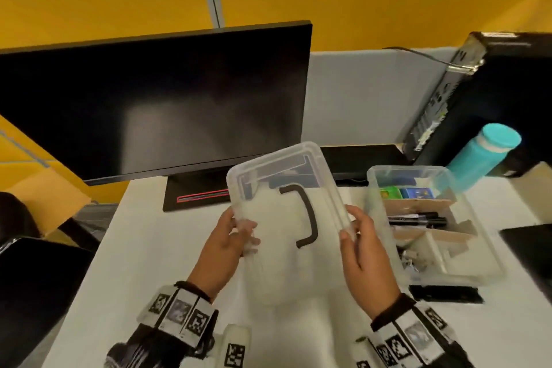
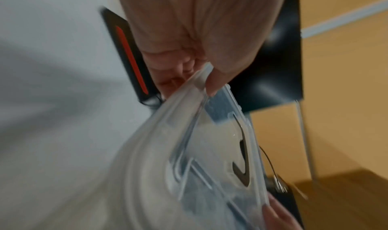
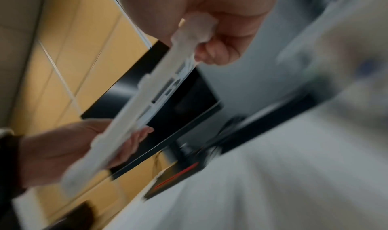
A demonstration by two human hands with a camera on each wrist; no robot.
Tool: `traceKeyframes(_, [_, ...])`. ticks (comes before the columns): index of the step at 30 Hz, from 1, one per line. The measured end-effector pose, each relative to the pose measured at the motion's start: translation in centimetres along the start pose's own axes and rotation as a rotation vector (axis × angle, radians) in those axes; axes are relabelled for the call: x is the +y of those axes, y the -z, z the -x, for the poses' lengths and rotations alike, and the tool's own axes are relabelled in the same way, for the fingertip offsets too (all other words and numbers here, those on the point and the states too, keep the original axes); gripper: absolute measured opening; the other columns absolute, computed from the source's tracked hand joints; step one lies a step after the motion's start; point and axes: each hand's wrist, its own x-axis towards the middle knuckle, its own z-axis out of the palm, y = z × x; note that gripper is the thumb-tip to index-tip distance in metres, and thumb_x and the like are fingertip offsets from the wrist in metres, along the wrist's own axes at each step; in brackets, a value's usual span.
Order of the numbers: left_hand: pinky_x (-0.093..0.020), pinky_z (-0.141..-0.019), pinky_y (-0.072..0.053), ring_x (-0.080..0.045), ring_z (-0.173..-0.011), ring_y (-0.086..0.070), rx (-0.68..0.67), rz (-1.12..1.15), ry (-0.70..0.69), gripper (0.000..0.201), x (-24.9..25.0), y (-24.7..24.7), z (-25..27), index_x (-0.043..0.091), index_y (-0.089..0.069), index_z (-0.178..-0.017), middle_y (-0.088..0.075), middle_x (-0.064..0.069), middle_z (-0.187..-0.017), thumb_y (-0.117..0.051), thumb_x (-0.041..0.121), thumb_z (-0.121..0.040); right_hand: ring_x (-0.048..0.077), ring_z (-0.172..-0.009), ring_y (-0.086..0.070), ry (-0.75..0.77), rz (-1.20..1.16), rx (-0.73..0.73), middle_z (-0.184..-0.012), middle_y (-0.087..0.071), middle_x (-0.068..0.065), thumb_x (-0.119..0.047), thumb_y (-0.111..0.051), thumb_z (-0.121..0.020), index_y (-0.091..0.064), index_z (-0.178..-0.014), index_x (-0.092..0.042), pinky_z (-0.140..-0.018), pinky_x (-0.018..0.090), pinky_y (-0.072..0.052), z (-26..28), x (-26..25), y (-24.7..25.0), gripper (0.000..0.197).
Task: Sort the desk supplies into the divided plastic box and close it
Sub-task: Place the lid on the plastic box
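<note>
Lid (image 1: 286, 212) held up over counter (image 1: 155, 251) w/ both hands, box (image 1: 433, 218) open to the right.
Left hand (image 1: 230, 245) pinched lid's left edge, thumb on top, fingers (image 3: 136, 139) under; right hand (image 1: 363, 260) gripped its right edge. Clear lid w/ dark handle (image 1: 301, 215) was tilted, in front of monitor (image 1: 155, 104). Box sat on counter, markers (image 1: 418, 218) in a middle section, teal bottle (image 1: 484, 155) behind it.

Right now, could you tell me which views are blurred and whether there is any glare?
Head view: fairly sharp, a soft reflection on the monitor. Left wrist view: clear lid and desk smeared. Right wrist view: the blurriest, the divided box barely readable.
</note>
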Motion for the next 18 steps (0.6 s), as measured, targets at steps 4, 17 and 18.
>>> traceKeyframes(4, [-0.016, -0.068, -0.055, -0.011, -0.086, -0.065, -0.130, -0.107, -0.141, 0.035, 2.3, -8.9, -2.8, 0.036, -0.040, -0.131, -0.059, 0.003, -0.113, -0.046, 0.028, -0.098, 0.006, -0.106, -0.051, 0.029, 0.153, 0.220, -0.122, -0.050, -0.006, -0.030, -0.038, -0.097, -0.037, -0.134, -0.022, -0.091, 0.027, -0.044, -0.8, 3.0, 7.8, 0.038])
traceKeyframes(17, [-0.020, -0.098, -0.031, -0.010, -0.113, -0.042, -0.157, -0.418, -0.218, 0.047, 1.4, -24.6, -6.9, 0.032, -0.027, -0.142, -0.027, -0.002, -0.136, -0.044, 0.029, -0.098, 0.022, -0.102, -0.048, -0.279, 0.298, 0.187, -0.122, -0.039, 0.007, -0.009, -0.039, -0.096, -0.040, -0.128, -0.009, -0.087, 0.026, -0.035, -2.0, 11.9, 18.4, 0.032])
traceKeyframes(18, [-0.018, -0.097, -0.031, -0.009, -0.109, -0.043, -0.156, -0.400, -0.224, 0.047, 1.4, -24.8, -6.5, 0.033, -0.024, -0.143, -0.025, -0.002, -0.137, -0.041, 0.029, -0.099, 0.018, -0.097, -0.049, -0.282, 0.246, 0.175, -0.121, -0.040, 0.005, -0.010, -0.038, -0.097, -0.038, -0.127, -0.010, -0.083, 0.025, -0.036, -2.1, 12.0, 18.5, 0.030])
